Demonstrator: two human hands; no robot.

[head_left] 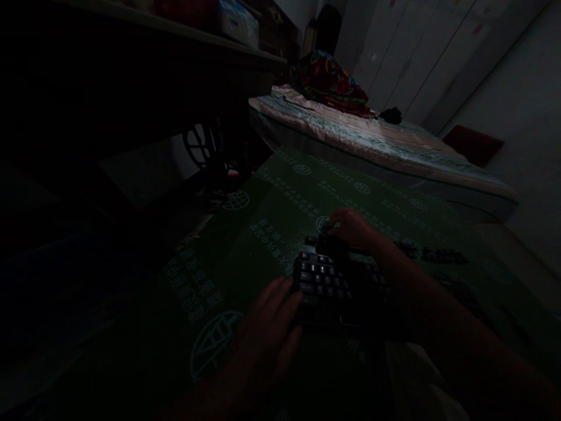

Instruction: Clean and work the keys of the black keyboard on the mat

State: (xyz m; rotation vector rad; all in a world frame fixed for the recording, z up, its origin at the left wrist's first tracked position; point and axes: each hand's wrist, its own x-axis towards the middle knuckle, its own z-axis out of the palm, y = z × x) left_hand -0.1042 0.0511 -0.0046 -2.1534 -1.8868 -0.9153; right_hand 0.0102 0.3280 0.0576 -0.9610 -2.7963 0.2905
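A black keyboard [322,278] lies on a green printed board [245,263]. Some of its keys catch the light, while its right part is dark and partly behind my right forearm. My left hand [272,318] is at the keyboard's left edge, fingers stretched out and fingertips touching its side. Beyond the keyboard's far edge, my right hand [350,228] has its fingers drawn together over small dark pieces; whatever is between the fingertips is too dark to make out. One loose dark piece that looks like a keycap [311,240] sits just left of that hand.
More small dark pieces [445,255] lie in a row on the board to the right. Past the board stands a bed [372,137] with a red patterned blanket [328,82]. A dark table [144,26] is at the upper left, near a spoked wheel [198,146].
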